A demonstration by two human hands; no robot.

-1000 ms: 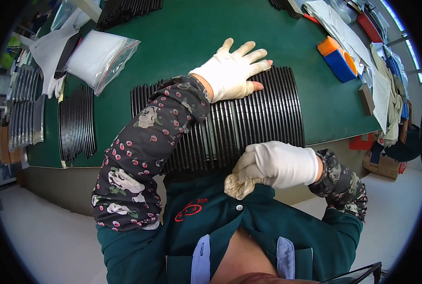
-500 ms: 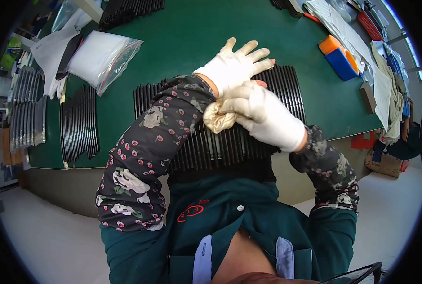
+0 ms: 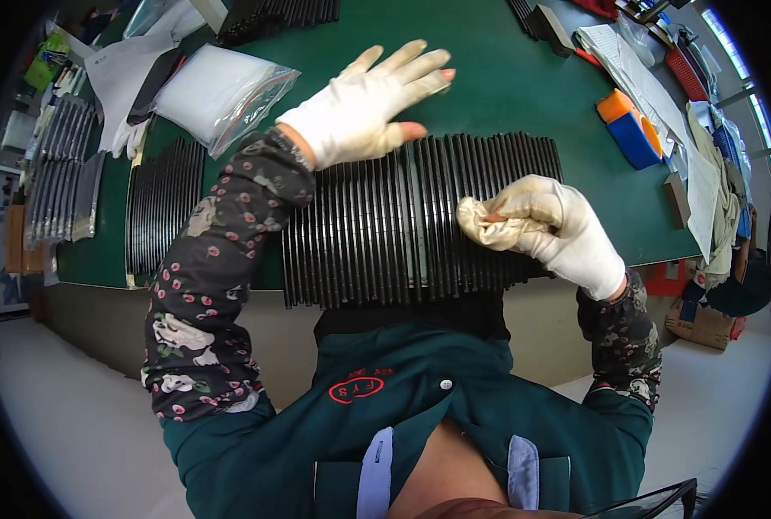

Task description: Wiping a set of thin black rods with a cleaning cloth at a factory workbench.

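A row of slim black rods lies side by side on the green table in front of me, with a narrow gap near its middle. Above the row's far left part is my left hand, in a white glove with bare fingertips. Its fingers are stretched out and it holds nothing. My right hand, gloved the same way, is closed on a crumpled cream cloth. Hand and cloth are over the right part of the row. Whether the cloth touches the rods I cannot tell.
To the left are another row of black rods, wrapped rods and a clear zip bag with white contents. An orange and blue tape dispenser, a grey block and papers are at the right. More black rods lie far back.
My hands have drawn apart: the left went left and away from me, the right moved right with the cloth. More of the rod row now shows between them. The view shifted slightly.
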